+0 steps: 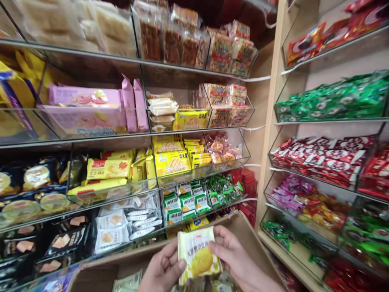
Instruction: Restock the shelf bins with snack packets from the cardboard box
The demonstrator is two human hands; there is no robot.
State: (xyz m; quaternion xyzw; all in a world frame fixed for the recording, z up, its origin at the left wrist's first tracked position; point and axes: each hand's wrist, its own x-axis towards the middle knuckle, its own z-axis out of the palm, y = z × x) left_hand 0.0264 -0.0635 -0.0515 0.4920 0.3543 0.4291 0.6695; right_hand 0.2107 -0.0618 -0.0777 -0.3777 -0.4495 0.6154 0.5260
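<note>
A pale yellow biscuit packet (199, 253) with a round biscuit printed on it is held upright between my two hands. My left hand (165, 265) grips its left edge, thumb in front. On the right edge, my right hand (232, 255) pinches it with the thumb across the front. Just below them stands an open cardboard box (100, 275); more packets (129, 282) show inside it, partly hidden by my hands.
Glass-fronted shelves (103, 140) of packaged snacks rise ahead. Green-and-white packets (187, 202) sit in the bin behind the box. A wooden upright (267, 117) divides these from more shelves at right, with green packets (337, 99) and red-and-white packets (325, 152).
</note>
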